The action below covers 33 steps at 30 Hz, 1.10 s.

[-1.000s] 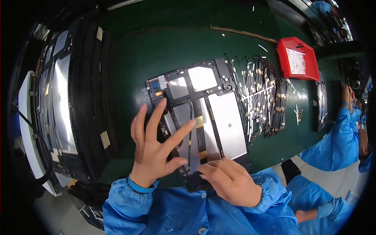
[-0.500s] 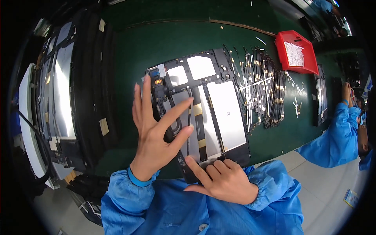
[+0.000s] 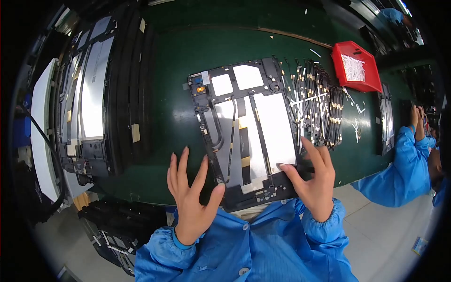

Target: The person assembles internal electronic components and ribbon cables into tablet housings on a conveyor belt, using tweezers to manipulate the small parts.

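Black panel frame (image 3: pixel 244 136) under splayed left fingers (image 3: pixel 188 174), right fingers (image 3: pixel 300 164) pinching its corner

The open device frame (image 3: pixel 244 136) is lying on the mat (image 3: pixel 178 61) right in front of me. My left hand (image 3: pixel 190 202) is resting at its near left corner, my right hand (image 3: pixel 312 181) at its near right edge. Loose cables (image 3: pixel 317 103) are lying just right of it, a bin (image 3: pixel 357 66) sitting beyond them. Stacked panels (image 3: pixel 101 89) are lying well to my left.
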Available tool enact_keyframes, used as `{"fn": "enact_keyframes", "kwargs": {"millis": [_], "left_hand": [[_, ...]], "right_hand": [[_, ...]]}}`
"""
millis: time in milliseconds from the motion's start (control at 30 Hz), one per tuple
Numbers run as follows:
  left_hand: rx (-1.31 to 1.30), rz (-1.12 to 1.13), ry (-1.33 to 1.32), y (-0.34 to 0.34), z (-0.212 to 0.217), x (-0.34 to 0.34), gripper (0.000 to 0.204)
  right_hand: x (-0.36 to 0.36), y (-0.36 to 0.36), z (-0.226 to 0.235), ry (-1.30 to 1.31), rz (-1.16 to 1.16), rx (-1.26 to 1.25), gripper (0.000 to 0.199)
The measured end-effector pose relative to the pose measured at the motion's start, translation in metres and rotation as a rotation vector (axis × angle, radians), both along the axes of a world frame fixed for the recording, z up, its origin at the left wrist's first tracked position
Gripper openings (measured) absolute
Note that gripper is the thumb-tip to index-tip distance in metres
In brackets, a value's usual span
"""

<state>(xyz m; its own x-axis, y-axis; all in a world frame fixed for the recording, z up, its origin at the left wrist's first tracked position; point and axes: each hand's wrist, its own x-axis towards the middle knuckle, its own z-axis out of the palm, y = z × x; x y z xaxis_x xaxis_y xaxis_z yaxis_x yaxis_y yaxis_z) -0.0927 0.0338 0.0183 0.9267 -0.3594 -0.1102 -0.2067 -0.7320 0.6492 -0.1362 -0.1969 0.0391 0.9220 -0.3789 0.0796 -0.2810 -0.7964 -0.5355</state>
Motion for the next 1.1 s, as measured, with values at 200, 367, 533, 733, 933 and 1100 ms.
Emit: {"fn": "enact_keyframes", "kwargs": {"millis": [200, 367, 533, 733, 933, 1100], "left_hand": [[0.009, -0.024, 0.003, 0.002, -0.001, 0.004, 0.046], [-0.132, -0.022, 0.013, 0.004, -0.003, 0.003, 0.050], [-0.584, 0.065, 0.011, -0.016, 0.007, 0.010, 0.059], [-0.832, 0.141, -0.235, -0.102, 0.012, 0.115, 0.043], [-0.612, 0.079, -0.427, -0.116, -0.014, 0.147, 0.037], [-0.530, 0.045, -0.414, -0.120, -0.012, 0.155, 0.032]], "right_hand": [[0.003, 0.001, -0.004, 0.018, -0.033, 0.361, 0.042], [-0.011, -0.004, -0.007, -0.002, -0.087, 0.776, 0.046], [0.000, -0.021, 0.016, -0.079, -0.170, 1.259, 0.050], [0.056, -0.075, 0.054, -0.390, -0.198, 1.079, 0.052], [0.184, -0.152, 0.072, -0.553, -0.061, 1.072, 0.051], [0.299, -0.200, 0.057, -0.537, -0.080, 1.094, 0.047]]}}
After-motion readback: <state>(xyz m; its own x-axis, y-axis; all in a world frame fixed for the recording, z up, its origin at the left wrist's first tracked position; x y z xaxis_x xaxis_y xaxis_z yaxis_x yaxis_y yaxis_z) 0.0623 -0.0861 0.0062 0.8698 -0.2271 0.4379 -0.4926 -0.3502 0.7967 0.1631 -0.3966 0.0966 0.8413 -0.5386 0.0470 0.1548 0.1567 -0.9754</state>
